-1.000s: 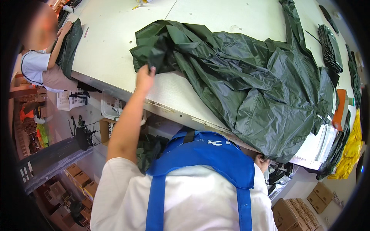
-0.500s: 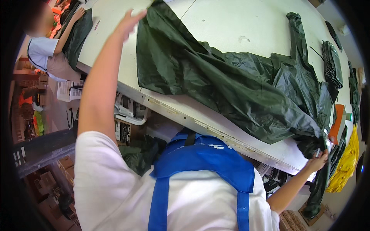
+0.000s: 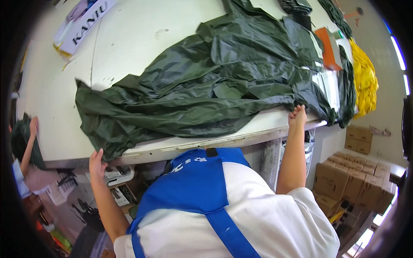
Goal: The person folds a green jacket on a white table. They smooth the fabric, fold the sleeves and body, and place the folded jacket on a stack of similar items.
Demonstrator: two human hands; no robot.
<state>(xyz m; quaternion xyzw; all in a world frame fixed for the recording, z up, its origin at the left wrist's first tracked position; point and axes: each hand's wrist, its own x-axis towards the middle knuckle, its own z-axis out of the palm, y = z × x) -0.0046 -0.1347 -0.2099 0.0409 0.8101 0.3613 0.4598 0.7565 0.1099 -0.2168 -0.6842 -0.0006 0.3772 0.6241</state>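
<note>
A large dark green raincoat [image 3: 206, 90] lies spread and wrinkled across the white table [image 3: 133, 38]. My left hand [image 3: 97, 162] grips its lower left corner where it hangs over the table's near edge. My right hand [image 3: 297, 116] grips the coat's edge at the near right of the table. I wear a white shirt and a blue apron [image 3: 193, 185].
Another person's hand [image 3: 32, 127] holds a green garment at the far left. An orange box [image 3: 330, 47], yellow raincoats [image 3: 365, 77] and more green ones lie at the table's right end. Cardboard boxes [image 3: 352, 180] are stacked on the floor at right. Papers sit under the table.
I have pulled the raincoat toward me and flattened it; my left hand came down from the far side to the near edge, and my right hand moved up onto the table's edge.
</note>
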